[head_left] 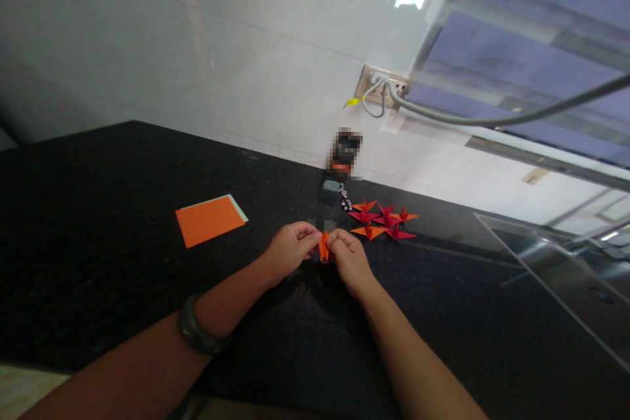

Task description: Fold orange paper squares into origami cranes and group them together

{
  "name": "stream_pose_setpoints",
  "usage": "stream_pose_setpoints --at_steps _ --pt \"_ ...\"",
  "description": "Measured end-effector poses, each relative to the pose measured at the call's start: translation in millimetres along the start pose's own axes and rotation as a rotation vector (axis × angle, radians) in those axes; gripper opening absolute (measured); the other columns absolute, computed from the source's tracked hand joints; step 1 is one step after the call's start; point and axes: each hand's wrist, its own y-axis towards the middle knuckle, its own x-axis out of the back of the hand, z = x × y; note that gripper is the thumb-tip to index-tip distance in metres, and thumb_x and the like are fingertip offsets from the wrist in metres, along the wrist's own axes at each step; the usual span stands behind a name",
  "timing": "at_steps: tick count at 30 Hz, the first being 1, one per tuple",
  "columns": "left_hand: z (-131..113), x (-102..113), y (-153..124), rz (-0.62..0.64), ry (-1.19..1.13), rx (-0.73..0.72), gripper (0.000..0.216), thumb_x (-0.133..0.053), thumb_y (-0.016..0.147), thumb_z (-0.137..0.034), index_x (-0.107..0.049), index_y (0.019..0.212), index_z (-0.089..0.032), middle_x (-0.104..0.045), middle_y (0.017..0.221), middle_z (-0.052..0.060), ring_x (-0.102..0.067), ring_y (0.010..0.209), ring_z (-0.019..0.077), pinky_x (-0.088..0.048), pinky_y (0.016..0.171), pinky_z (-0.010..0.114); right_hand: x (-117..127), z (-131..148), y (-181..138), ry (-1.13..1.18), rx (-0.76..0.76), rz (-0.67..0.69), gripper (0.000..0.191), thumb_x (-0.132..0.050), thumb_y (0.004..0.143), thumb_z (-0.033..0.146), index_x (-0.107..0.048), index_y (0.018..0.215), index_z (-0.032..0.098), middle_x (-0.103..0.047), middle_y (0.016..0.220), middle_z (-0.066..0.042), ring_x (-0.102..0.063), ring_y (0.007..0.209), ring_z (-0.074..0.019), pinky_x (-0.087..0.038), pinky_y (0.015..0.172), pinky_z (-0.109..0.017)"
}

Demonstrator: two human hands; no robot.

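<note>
Both my hands meet over the black countertop (98,223) and pinch a small folded orange paper piece (323,247) between them. My left hand (290,249) grips its left side with closed fingers; a dark bangle (197,331) sits on that wrist. My right hand (348,256) pinches the right side. Just beyond my right hand lie several finished paper cranes (384,220), orange and dark red, clustered on the counter.
A stack of orange square paper sheets (209,220) lies to the left. A small dark object (331,190) stands against the white tiled wall. A wall socket (384,86) with a grey cable hangs above. A clear acrylic sheet (556,262) lies at right.
</note>
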Motion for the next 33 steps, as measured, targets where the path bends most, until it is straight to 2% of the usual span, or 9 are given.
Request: stream_pose_setpoints --at_steps 6,11,16,24,27,33 --pt "1.7 -0.2 0.0 0.012 0.038 -0.006 0.017 -0.053 0.071 -0.029 -0.055 0.075 -0.013 -0.057 0.064 -0.001 -0.053 0.056 0.0094 -0.042 0.051 0.021 2.0 -4.0 2.0 -0.106 0.003 -0.097 0.013 -0.042 0.07 0.019 -0.048 0.059 0.018 -0.044 0.048 0.006 -0.04 0.045 -0.0087 -0.031 0.044 -0.02" --pt "1.0 0.0 0.8 -0.004 0.068 -0.011 0.014 -0.054 0.07 -0.026 -0.055 0.075 -0.013 -0.058 0.066 0.0 -0.054 0.058 0.0102 -0.042 0.053 0.021 1.7 -3.9 1.9 -0.151 0.014 -0.087 0.013 -0.046 0.072 0.022 -0.047 0.06 0.018 -0.043 0.048 0.006 -0.04 0.045 -0.0084 -0.032 0.044 -0.02" --pt "5.6 0.2 4.0 -0.011 0.066 -0.111 0.02 -0.061 0.062 -0.028 -0.054 0.072 -0.013 -0.06 0.067 0.002 -0.056 0.06 0.0122 -0.044 0.057 0.024 1.9 -2.0 2.0 -0.18 0.035 -0.071 0.017 -0.05 0.073 0.029 -0.049 0.061 0.017 -0.044 0.048 0.006 -0.039 0.045 -0.0082 -0.031 0.045 -0.02" --pt "6.8 1.6 2.6 0.059 -0.001 -0.12 0.032 -0.069 0.058 -0.033 -0.052 0.078 -0.014 -0.061 0.067 0.001 -0.058 0.059 0.0132 -0.044 0.056 0.025 3.2 -2.4 1.9 -0.02 -0.022 -0.02 0.023 -0.054 0.073 0.038 -0.05 0.065 0.017 -0.045 0.049 0.006 -0.042 0.043 -0.0078 -0.034 0.044 -0.02" --pt "4.0 0.6 0.6 0.083 -0.075 -0.099 0.03 -0.067 0.061 -0.033 -0.052 0.078 -0.013 -0.06 0.069 0.001 -0.057 0.06 0.0115 -0.043 0.056 0.023 3.0 -2.9 1.5 0.019 -0.015 -0.009 0.023 -0.054 0.074 0.039 -0.049 0.066 0.017 -0.046 0.048 0.006 -0.042 0.043 -0.0079 -0.035 0.044 -0.021" --pt "1.2 0.8 -2.4 0.1 -0.076 -0.029 0.031 -0.062 0.066 -0.039 -0.053 0.081 -0.014 -0.059 0.068 0.001 -0.055 0.059 0.0103 -0.041 0.051 0.021 2.2 -2.0 0.9 0.036 -0.02 -0.015 0.024 -0.053 0.075 0.039 -0.049 0.067 0.017 -0.047 0.049 0.006 -0.043 0.043 -0.0078 -0.037 0.044 -0.021"
